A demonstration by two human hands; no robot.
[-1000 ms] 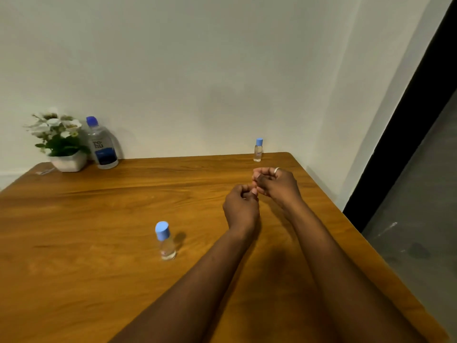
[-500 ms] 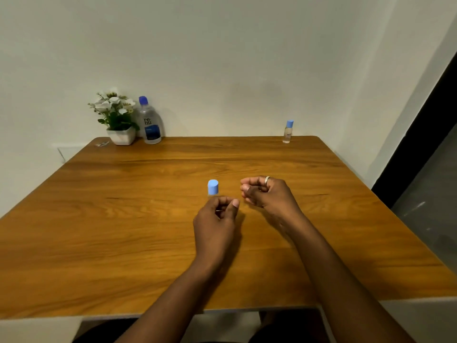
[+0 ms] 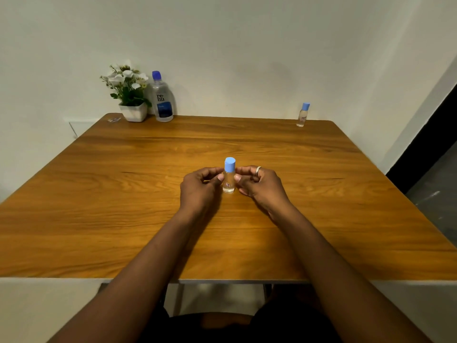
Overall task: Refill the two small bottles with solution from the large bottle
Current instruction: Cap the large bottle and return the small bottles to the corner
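Two hands flanking upright small bottle (image 3: 229,179).

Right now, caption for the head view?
Both hands, left hand and right hand, flank a capped small bottle on the table.

Both hands are now closing in on the near small bottle (image 3: 229,178) at table centre — a sec ago they were clasped together w/ the bottle well off at their 8 o'clock. Left hand (image 3: 199,186) is now sitting at its 9 o'clock, right hand (image 3: 259,185) at 3 o'clock, thumbs touching the glass. The bottle's body, half a sec ago hidden behind the left hand, is showing fully — cap on.
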